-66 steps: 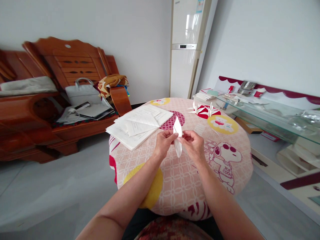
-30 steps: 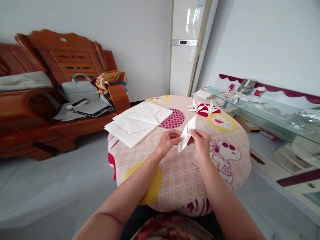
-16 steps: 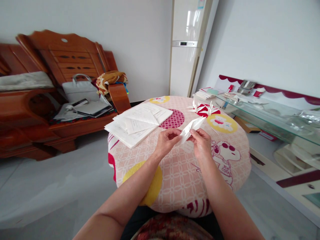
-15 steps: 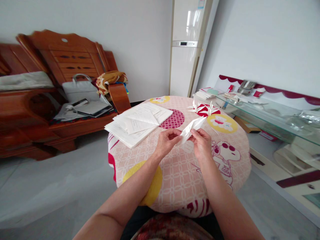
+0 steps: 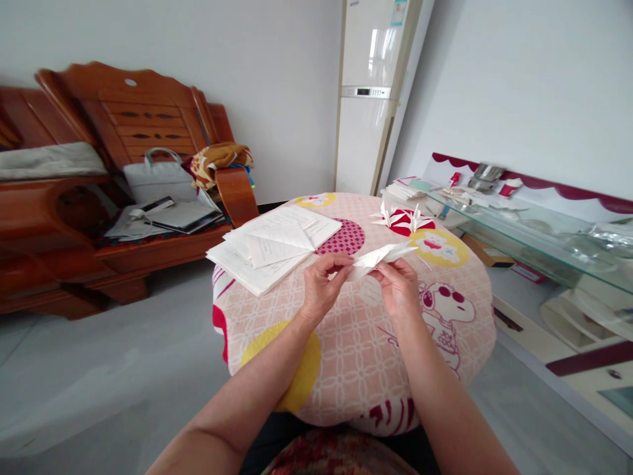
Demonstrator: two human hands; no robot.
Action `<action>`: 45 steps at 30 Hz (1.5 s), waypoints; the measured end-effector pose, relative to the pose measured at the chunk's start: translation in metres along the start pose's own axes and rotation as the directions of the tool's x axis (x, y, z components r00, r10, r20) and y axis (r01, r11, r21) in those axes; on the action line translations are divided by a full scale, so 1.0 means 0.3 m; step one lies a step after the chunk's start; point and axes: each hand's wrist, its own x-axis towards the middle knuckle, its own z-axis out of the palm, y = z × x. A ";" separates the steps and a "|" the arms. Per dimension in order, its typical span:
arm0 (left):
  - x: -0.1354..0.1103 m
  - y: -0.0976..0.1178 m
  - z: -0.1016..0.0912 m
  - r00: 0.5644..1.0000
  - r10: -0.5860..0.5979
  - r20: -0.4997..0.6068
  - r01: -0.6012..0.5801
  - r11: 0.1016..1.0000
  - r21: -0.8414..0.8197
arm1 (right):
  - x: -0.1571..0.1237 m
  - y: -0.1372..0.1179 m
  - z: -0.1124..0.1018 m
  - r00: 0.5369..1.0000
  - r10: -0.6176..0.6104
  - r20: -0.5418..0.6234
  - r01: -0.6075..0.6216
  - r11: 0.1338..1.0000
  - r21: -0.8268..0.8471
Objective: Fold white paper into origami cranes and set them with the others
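Above the round table (image 5: 356, 356) with its pink cartoon cloth, both hands pinch one folded white paper (image 5: 383, 256), a long pointed shape lying almost level with its tip toward the right. My left hand (image 5: 324, 287) grips its near left end between thumb and fingers. My right hand (image 5: 398, 287) holds it from below, near the middle. Two finished white paper cranes (image 5: 401, 214) stand at the table's far side.
A stack of white sheets (image 5: 274, 244) lies on the table's left part. A wooden bench (image 5: 123, 191) with a grey bag and papers stands at left. A tall white air conditioner (image 5: 368, 99) fills the corner. A glass shelf (image 5: 534, 227) with clutter runs along the right.
The folded paper has swung from upright to nearly level, its tip now pointing right. Both hands kept hold of it and shifted their grip slightly.
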 end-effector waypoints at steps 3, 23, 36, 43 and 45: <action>-0.003 -0.005 0.001 0.998 -0.058 0.004 0.058 0.998 0.014 | 0.000 0.005 0.000 1.000 -0.023 -0.015 0.023 0.998 -0.060; 0.016 -0.009 0.013 0.824 -0.487 0.289 0.564 0.747 -0.352 | -0.029 0.007 0.018 0.988 0.140 0.069 -0.113 0.946 -0.305; -0.045 -0.047 -0.091 0.839 -0.415 0.351 0.310 0.896 0.318 | 0.154 -0.006 -0.073 0.677 0.654 0.339 -0.145 0.569 -0.809; -0.020 -0.072 -0.110 0.746 0.019 0.666 -0.239 0.941 0.241 | 0.248 0.059 -0.027 0.454 0.686 0.568 0.263 0.506 -0.821; -0.018 -0.108 -0.109 0.717 0.012 0.697 -0.273 0.925 0.265 | 0.243 0.070 -0.029 0.532 0.626 0.570 0.334 0.464 -0.821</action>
